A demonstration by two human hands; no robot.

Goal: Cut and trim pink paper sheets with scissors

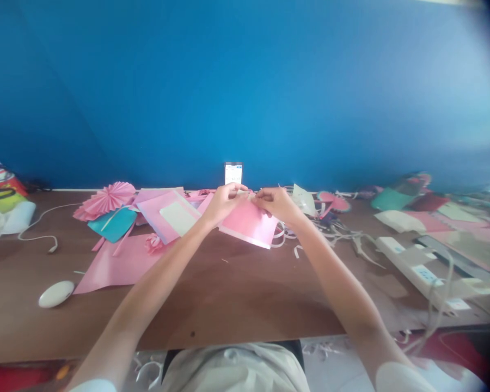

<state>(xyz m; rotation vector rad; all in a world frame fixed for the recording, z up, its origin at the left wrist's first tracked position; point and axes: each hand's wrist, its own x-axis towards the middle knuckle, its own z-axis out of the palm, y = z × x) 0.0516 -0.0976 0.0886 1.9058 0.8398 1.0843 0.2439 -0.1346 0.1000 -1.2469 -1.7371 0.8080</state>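
Observation:
A pink sheet of paper [251, 220] with a pale lower edge is held up above the brown table [228, 294]. My left hand [227, 201] pinches its upper left part, fingers together. At the upper right, my right hand [276, 203] has its fingers closed on the same sheet. Just behind the hands, a phone [233, 172] with a lit screen stands against the blue wall. Left of my left hand lie pink and lilac papers [159, 218] with a pale rectangle on them.
At the left are a pink paper fan [110, 200], a teal piece [113, 224], a pink sheet [114, 267] and a white oval object [56, 294]. White strips [330, 234] lie at the right, near a power strip [412, 267] with cables.

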